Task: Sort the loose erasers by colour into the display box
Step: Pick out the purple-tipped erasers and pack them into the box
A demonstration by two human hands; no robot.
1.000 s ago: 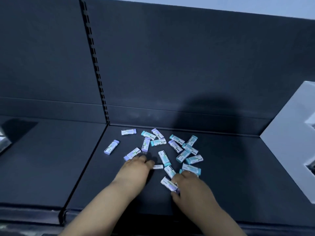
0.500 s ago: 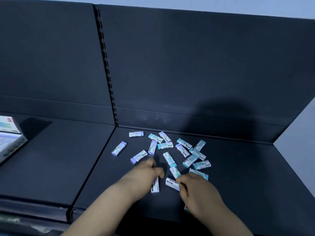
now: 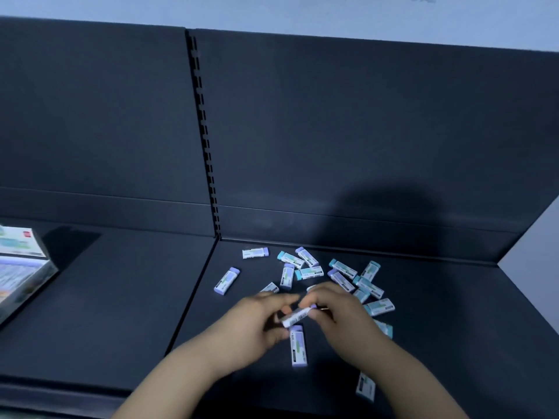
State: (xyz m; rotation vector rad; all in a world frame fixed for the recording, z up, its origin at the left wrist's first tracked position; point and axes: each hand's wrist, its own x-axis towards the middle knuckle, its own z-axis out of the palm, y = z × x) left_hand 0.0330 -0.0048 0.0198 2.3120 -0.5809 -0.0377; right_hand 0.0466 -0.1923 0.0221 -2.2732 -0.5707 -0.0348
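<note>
Barely started tbh. The loose erasers (image 3: 341, 273), purple and teal mixed, are lying scattered on the shelf (image 3: 121, 297), well to the right of the display box (image 3: 24, 267). Both hands are working on one purple-capped eraser (image 3: 298, 316) out there: the left hand (image 3: 257, 322) is pinching one end and the right hand (image 3: 341, 316) is pinching the other. The box is getting cut off at the frame edge, so I can't tell if anything's sitting inside. I'm guessing nearly all the sorting is still waiting.
</note>
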